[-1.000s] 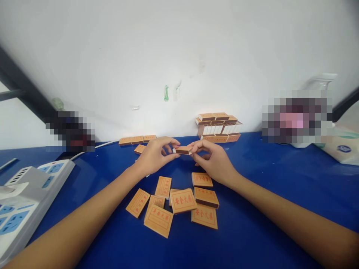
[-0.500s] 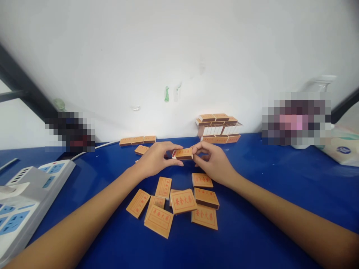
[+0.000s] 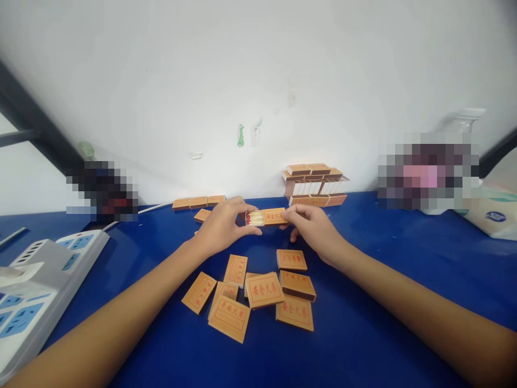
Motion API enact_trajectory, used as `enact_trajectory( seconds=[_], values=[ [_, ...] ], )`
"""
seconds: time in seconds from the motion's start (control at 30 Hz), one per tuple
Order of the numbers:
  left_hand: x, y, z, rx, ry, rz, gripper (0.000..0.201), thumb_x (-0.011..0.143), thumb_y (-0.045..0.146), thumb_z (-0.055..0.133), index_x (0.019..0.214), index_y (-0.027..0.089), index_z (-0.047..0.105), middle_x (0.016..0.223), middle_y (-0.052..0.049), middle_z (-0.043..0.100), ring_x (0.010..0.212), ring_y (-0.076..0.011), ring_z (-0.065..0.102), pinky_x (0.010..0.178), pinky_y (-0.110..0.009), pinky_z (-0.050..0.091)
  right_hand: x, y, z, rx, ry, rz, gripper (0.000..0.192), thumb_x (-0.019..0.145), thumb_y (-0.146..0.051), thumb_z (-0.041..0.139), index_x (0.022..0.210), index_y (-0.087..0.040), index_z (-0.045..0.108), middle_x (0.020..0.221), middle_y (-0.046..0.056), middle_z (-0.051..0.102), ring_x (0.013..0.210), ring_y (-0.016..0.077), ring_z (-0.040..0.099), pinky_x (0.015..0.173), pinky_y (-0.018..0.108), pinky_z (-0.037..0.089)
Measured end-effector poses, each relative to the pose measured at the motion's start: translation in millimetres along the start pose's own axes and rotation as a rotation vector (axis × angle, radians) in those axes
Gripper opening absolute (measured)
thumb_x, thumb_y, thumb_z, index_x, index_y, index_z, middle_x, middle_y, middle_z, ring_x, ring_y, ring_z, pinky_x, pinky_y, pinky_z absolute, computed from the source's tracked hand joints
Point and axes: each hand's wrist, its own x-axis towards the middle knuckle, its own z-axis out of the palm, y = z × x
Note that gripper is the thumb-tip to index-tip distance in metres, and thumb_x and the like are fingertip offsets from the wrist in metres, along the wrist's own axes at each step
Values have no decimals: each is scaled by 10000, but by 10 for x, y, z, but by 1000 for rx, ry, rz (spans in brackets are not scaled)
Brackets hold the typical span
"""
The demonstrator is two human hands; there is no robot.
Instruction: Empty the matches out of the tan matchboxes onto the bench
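Between my two hands, above the blue table, is a matchbox with its tray slid partly out to the left. Red-tipped matches show in the exposed tray. Fingers and thumb of my left hand grip the tray's left end. At the other end, my right hand pinches the sleeve, its lower fingers curled beneath. Nearer to me lie several loose closed matchboxes, including one on top of others and one with its dark striking side showing.
Against the wall stands a stack of matchboxes, some on edge. A short row of matchboxes lies at back left, with another matchbox partly behind my left hand. A power strip is at left; a tissue pack at right.
The matchbox's sleeve has moved right with my right hand, so more of the tray and its matches are exposed. My left hand has barely moved.
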Motion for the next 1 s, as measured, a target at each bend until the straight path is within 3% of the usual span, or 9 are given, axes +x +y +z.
enact_trajectory(
  seconds=[0.17, 0.4, 0.63, 0.73, 0.83, 0.93, 1.0],
  values=[
    [1, -47, -34, 66, 9, -69, 357, 814, 417, 841, 1107, 227, 768, 939, -48, 700, 817, -208, 631, 733, -335, 489, 62, 48, -71, -125, 142, 14, 279, 879, -450, 657, 768, -198, 611, 588, 2, 617, 422, 113, 491, 414, 247, 400],
    [-13, -108, -58, 117, -111, -99, 319, 826, 445, 820, 1074, 249, 778, 967, -41, 739, 832, -232, 654, 723, -342, 461, 152, 103, -181, -271, 139, -198, 291, 860, -482, 659, 820, -199, 608, 759, 52, 674, 609, 171, 610, 530, 284, 465],
    [-38, -40, -96, 157, -165, -80, 349, 882, 462, 745, 1125, 213, 766, 1065, -60, 734, 968, -245, 672, 784, -340, 473, 226, -48, -409, -370, 76, -59, 188, 833, -353, 621, 757, -181, 617, 699, 24, 646, 612, 146, 551, 571, 267, 407],
    [-40, -45, -100, 161, -171, -63, 338, 884, 451, 726, 1120, 213, 769, 1056, -57, 729, 944, -230, 669, 793, -337, 476, 233, -178, -618, -425, -69, 25, 208, 825, -356, 638, 706, -187, 613, 630, 0, 568, 571, 130, 474, 519, 255, 330],
    [-33, -70, -100, 153, -177, -51, 318, 876, 432, 722, 1108, 222, 774, 1039, -53, 724, 914, -218, 663, 781, -332, 474, 244, -294, -935, -260, -158, 179, 249, 834, -366, 669, 693, -201, 546, 565, -40, 419, 495, 93, 306, 450, 239, 201],
    [-27, -83, -105, 145, -183, -48, 296, 870, 405, 716, 1097, 225, 779, 1037, -53, 722, 899, -213, 658, 773, -329, 474, 274, -349, -1237, -99, -78, 227, 289, 888, -315, 623, 675, -210, 459, 573, -58, 334, 498, 76, 209, 444, 238, 131],
    [-27, -80, -109, 148, -185, -47, 293, 864, 388, 715, 1099, 224, 779, 1028, -55, 723, 889, -210, 657, 769, -330, 476, 314, -341, -1364, -95, 102, 175, 287, 923, -266, 563, 687, -221, 407, 604, -56, 332, 513, 78, 232, 450, 236, 173]
  ],
)
